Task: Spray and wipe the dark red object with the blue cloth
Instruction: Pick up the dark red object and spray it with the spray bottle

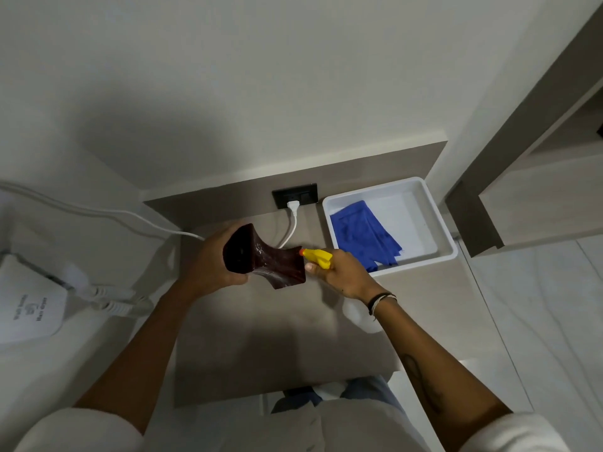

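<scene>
We look down at a grey-brown counter (284, 337). Our left hand (208, 259) grips the dark red object (264, 256) at its wider end and holds it tilted above the counter; wet streaks shine on its waist. Our right hand (342, 272) is wrapped around a spray bottle (318, 257) with a yellow head, its orange nozzle just beside the object's far end. Behind the right hand a white tray (434, 216) sits on the counter with the blue cloth (362, 233) lying crumpled inside. A white plug (292, 205) sits in a black socket (295, 195) at the wall.
</scene>
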The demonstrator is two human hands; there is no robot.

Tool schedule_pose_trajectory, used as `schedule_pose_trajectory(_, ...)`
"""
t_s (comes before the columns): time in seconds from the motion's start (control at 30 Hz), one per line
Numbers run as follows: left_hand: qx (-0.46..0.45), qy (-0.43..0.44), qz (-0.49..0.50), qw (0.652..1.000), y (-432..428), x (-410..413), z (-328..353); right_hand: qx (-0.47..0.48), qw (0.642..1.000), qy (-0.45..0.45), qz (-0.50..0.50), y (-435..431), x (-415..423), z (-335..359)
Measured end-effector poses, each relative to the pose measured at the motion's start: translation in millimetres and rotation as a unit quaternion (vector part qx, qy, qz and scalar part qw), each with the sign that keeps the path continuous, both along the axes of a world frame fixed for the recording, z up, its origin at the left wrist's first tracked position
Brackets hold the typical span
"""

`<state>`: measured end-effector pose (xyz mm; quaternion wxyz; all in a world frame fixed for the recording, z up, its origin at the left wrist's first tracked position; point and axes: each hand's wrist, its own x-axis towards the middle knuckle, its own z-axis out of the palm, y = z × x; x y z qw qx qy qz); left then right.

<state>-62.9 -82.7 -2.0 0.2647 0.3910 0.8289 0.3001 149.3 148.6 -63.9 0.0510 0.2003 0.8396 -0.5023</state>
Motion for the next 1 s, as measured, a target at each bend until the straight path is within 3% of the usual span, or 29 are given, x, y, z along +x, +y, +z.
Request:
schedule_pose_trajectory(0.37, -0.046, 0.054, 0.108, 0.992, 8, 10, 7, -0.025, 0.998, 0.051, -0.007, 2, 18, 3)
schedule_pose_trajectory(0.53, -0.085, 0.028, 0.145, 0.985, 15, 10, 11, -0.033, 0.998, 0.052, 0.007, -5, 21, 10)
schedule_pose_trajectory(0.63, -0.094, 0.012, 0.152, 0.984, 17, 10, 12, -0.085, 0.994, 0.072, 0.021, -19, 17, 17)
schedule_pose_trajectory(1.0, -0.161, 0.047, 0.068, 0.983, 23, 10, 10, -0.06, 0.996, 0.064, 0.008, -37, 8, 20)
